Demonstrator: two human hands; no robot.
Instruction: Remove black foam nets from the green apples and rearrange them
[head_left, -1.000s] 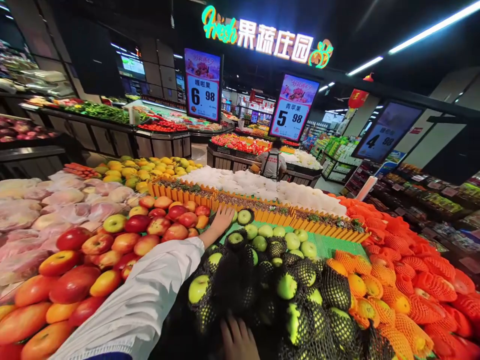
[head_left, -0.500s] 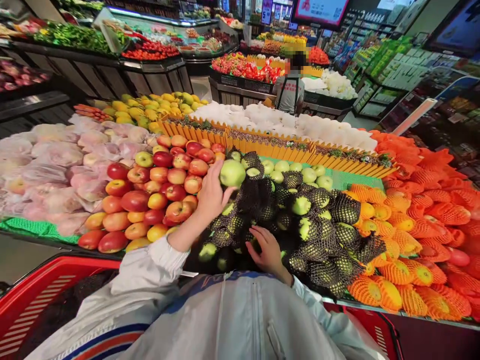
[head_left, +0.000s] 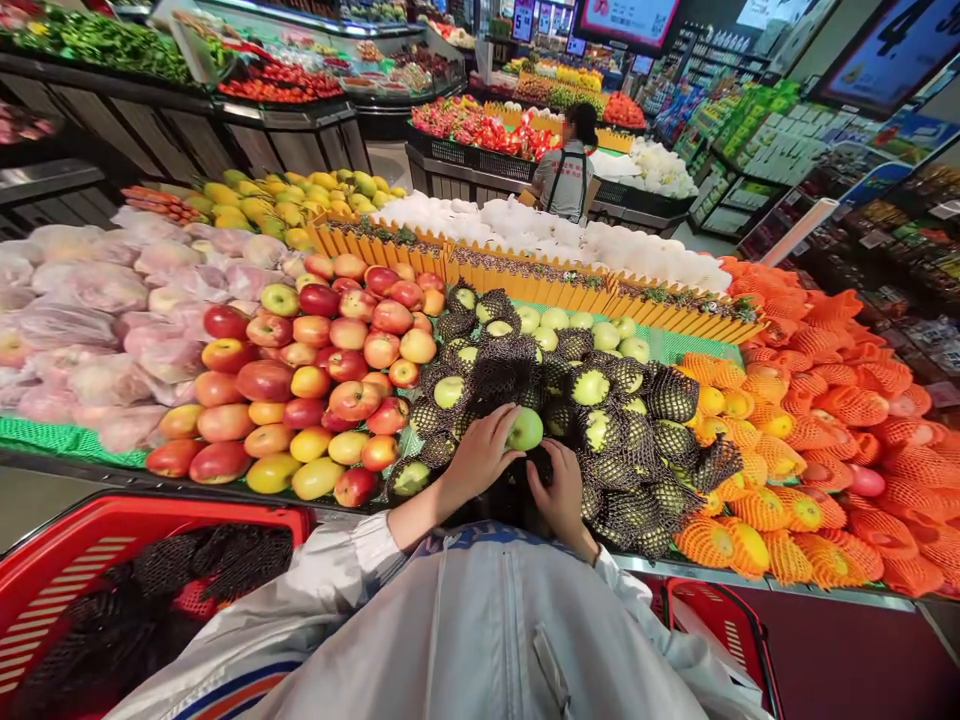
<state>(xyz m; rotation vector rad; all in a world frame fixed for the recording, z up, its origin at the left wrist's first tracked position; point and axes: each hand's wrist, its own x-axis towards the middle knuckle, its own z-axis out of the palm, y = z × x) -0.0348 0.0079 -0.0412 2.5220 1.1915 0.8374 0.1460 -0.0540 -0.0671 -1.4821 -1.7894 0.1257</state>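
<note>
My left hand is closed round a bare green apple and holds it low over the near edge of the fruit display. My right hand is just to its right, fingers curled on a piece of black foam net under the apple. Around both hands lies a heap of green apples in black nets. A few bare green apples sit at the back of that heap on green matting.
Red and yellow apples lie to the left, orange-netted fruit to the right. A red basket with black nets is at my lower left, another red basket at lower right. A person in an apron stands behind the display.
My left hand has brought the green apple from the back of the heap down toward me. My right hand has shifted slightly to meet it at the near edge.
</note>
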